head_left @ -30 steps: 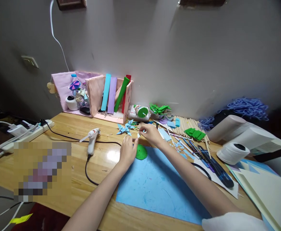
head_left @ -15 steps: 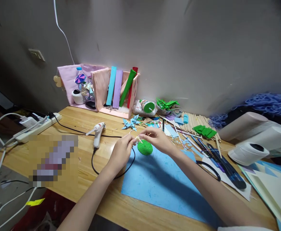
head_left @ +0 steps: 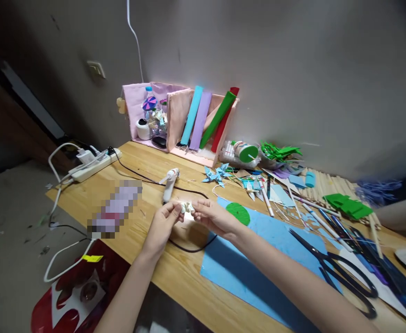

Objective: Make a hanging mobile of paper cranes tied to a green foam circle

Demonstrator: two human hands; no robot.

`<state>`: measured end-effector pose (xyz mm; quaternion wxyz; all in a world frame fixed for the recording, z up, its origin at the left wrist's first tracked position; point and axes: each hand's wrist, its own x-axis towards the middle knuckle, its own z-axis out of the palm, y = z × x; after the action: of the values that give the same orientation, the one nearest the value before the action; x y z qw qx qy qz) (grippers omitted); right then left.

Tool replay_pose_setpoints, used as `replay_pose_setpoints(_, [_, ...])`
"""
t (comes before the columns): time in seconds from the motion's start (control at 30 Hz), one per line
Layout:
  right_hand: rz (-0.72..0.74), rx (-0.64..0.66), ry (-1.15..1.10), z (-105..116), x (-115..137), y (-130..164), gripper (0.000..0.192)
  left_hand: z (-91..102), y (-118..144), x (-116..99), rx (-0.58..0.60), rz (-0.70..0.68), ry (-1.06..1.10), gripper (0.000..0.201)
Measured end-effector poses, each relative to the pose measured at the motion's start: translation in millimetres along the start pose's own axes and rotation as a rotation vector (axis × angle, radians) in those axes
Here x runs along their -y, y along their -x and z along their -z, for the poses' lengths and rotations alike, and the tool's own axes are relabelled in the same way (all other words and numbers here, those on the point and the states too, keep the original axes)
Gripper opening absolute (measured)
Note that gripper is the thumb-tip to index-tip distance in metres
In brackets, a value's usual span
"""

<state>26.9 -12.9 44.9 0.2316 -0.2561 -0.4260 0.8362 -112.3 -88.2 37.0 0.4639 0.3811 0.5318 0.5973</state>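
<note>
Between my hands is a small cream-white crumpled or folded piece (head_left: 187,208), perhaps paper; its exact kind is too small to make out. My left hand (head_left: 161,227) pinches its left side with thumb and forefinger. On the other side, the fingertips of my right hand (head_left: 214,218) close on it. Both hands hover over the wooden table, just in front of a white glue gun (head_left: 170,184). A round green disc (head_left: 238,214) lies right of my right hand, on the upper edge of a blue sheet (head_left: 230,259).
Black scissors (head_left: 333,263) lie across the blue sheet's right side. Blue paper stars (head_left: 217,174), pens and wooden sticks (head_left: 341,194) crowd the back right. A pink box (head_left: 178,113) with coloured strips stands by the wall. A power strip (head_left: 95,165) sits at the left edge.
My view has swung left, so the table things appear farther right. My hands have moved left off the green disc toward the glue gun, with the cream-white piece between them. The scissors now show fully.
</note>
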Motion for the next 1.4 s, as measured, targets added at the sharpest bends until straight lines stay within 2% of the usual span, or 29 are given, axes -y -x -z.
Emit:
replay_pose_setpoints(0.07, [0.037, -0.034, 0.194, -2, -6, -16, 0.033, 18.1, 4, 1, -0.077, 0.057, -0.054, 0.032])
replay_pose_setpoints(0.13, [0.117, -0.14, 0.411, -3, -12, -37, 0.036, 35.3, 8, -1, -0.171, 0.097, -0.153, 0.033])
replay_pose_setpoints(0.2, [0.212, -0.246, 0.591, -7, -17, -60, 0.039, 49.8, 10, -3, -0.253, 0.102, -0.232, 0.035])
replay_pose_setpoints(0.27, [0.287, -0.295, 0.725, -15, -23, -81, 0.041, 60.6, 10, -4, -0.31, 0.074, -0.282, 0.036])
replay_pose_setpoints(0.37, [0.35, -0.383, 0.857, -27, -30, -104, 0.033, 71.0, 8, -2, -0.341, 0.038, -0.326, 0.035])
replay_pose_setpoints(0.47, [0.351, -0.455, 0.889, -31, -33, -110, 0.025, 76.8, 5, 2, -0.326, 0.038, -0.329, 0.035])
replay_pose_setpoints(0.6, [0.327, -0.408, 0.835, -28, -26, -85, 0.023, 81.2, 3, 7, -0.253, 0.073, -0.279, 0.035])
replay_pose_setpoints(0.63, [0.327, -0.37, 0.803, -27, -23, -72, 0.025, 81.7, 3, 7, -0.233, 0.079, -0.268, 0.035])
replay_pose_setpoints(0.73, [0.307, -0.288, 0.529, -21, -16, -26, 0.033, 81.9, 3, 7, -0.191, 0.075, -0.273, 0.034])
replay_pose_setpoints(0.83, [0.246, -0.272, 0.467, -11, -18, 19, 0.038, 79.8, 4, 5, -0.168, 0.07, -0.323, 0.034])
replay_pose_setpoints(0.93, [0.124, -0.199, 0.467, -1, -27, 46, 0.04, 75.8, 5, 3, -0.156, 0.075, -0.351, 0.033])
replay_pose_setpoints(1.07, [0.028, -0.136, 0.502, 4, -34, 56, 0.043, 69.4, 8, 1, -0.134, 0.092, -0.354, 0.034])
replay_pose_setpoints(1.4, [-0.02, -0.083, 0.597, 2, -33, 57, 0.045, 65.6, 12, -5, -0.069, 0.106, -0.378, 0.034])
